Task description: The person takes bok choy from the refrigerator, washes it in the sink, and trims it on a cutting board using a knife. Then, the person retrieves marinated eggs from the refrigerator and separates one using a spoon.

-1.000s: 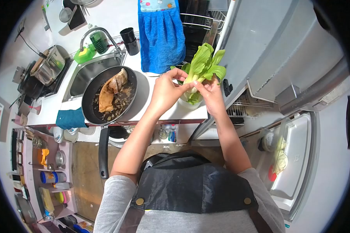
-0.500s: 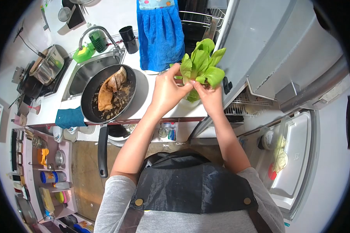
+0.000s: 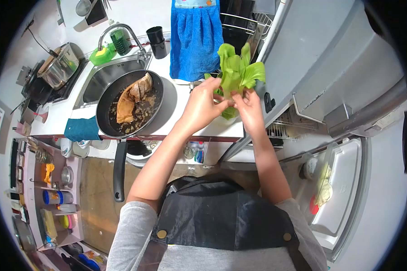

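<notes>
A bunch of leafy greens (image 3: 234,70), like bok choy with pale stems, is held upright over the right end of the white counter (image 3: 176,119). My left hand (image 3: 201,105) is closed, pinching the stems from the left side. From the right, my right hand (image 3: 248,108) closes its thumb and fingers on the lower stems. Some leaves hang below and behind my fingers. To the left of my hands, a black frying pan (image 3: 156,119) holds a browned piece of meat (image 3: 127,106) with dark bits around it; its handle juts over the counter edge.
A blue hand towel (image 3: 196,45) hangs behind my hands. The sink (image 3: 92,86) and faucet lie beyond the pan, with black cups (image 3: 156,43) beside them. A teal cloth (image 3: 82,129) lies at the counter edge. On the right, a fridge door (image 3: 343,189) stands open.
The leafy greens have turned slightly between my hands, and my right fingers have shifted their grip on the stems. The head view has shifted a little.
</notes>
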A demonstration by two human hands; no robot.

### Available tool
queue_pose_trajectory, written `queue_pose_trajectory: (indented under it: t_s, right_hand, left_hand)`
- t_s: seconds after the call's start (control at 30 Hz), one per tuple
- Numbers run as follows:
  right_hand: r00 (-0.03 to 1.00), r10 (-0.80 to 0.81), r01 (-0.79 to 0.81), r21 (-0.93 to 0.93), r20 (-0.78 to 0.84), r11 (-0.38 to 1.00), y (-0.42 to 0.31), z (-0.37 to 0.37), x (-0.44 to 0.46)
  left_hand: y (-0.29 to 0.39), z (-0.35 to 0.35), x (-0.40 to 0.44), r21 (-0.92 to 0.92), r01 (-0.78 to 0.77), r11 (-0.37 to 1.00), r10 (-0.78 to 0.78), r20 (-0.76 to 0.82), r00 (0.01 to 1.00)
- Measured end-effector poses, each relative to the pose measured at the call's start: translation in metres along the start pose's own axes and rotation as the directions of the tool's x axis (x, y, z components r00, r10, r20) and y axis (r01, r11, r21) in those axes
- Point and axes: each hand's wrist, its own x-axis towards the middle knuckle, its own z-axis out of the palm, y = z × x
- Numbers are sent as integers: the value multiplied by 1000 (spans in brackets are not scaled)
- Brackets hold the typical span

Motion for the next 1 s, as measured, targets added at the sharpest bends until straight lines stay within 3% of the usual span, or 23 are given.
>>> queue_pose_trajectory:
  t_s: [0.03, 0.13, 0.23, 0.47, 0.7, 0.77, 0.87, 1.0]
  right_hand:
    - [1000, 4, -4, 53, -4, 999, 5, -2, 1]
    - [1000, 4, -1, 211, -12, 977, 15, -2, 5]
    - [1000, -27, 31, 324, -16, 946, 12, 4, 1]
    - [999, -20, 2, 446, 36, 895, 10, -1, 0]
    - [997, 24, -56, 474, 73, 879, 18, -5, 0]
    - [993, 113, -121, 480, 46, 869, 26, -12, 11]
    - [989, 140, -136, 585, 39, 800, 9, -9, 7]
    - [989, 135, -147, 604, 64, 784, 6, -12, 6]
  left_hand:
    - [1, -1, 0, 4, 12, 1000, -12, 30, 999]
    - [-2, -1, 0, 242, -78, 967, 67, 50, 996]
    - [-2, 2, -2, 235, -36, 971, 35, 10, 999]
    - [-6, 11, -11, 379, -268, 886, 301, -28, 953]
    - [-17, 18, -21, 429, -294, 854, 337, -27, 941]
    - [-19, 20, -23, 450, -306, 839, 355, -25, 935]
    - [-19, 21, -26, 403, -379, 833, 433, -49, 900]
    - [-15, 18, -27, 321, -332, 887, 369, -60, 927]
